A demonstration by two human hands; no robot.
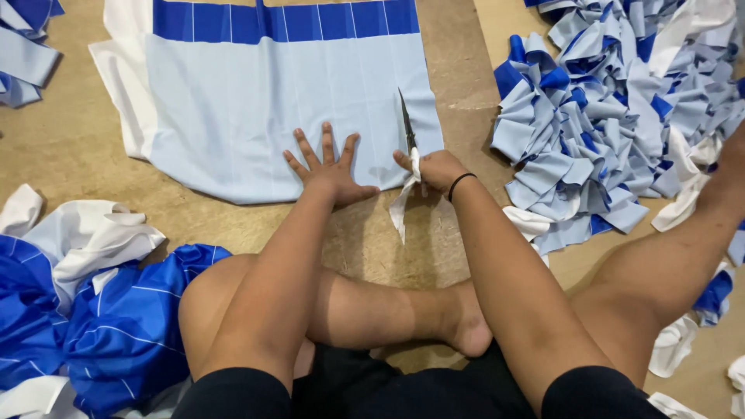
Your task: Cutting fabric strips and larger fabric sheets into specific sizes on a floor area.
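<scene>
On a brown floor (pixel 70 147) lies a light-blue cloth (pixel 256 116). The left hand (pixel 330 172) presses it flat, fingers spread, gripping nothing. The right hand (pixel 436 171) has its grip closed on scissors (pixel 407 124) cutting the cloth.

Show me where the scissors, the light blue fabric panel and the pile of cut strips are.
scissors (pixel 407 124): head view, on the blades.
light blue fabric panel (pixel 256 109): head view, its flat middle.
pile of cut strips (pixel 597 132): head view, middle of heap.

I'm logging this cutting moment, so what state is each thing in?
Left hand: flat, fingers spread, pressing the cloth.
Right hand: closed on the scissors.
Scissors: blades in the cloth.
Light blue cloth: spread flat, partly slit.
Strip pile: heaped, crumpled.
Blue fabric: bunched.
</scene>
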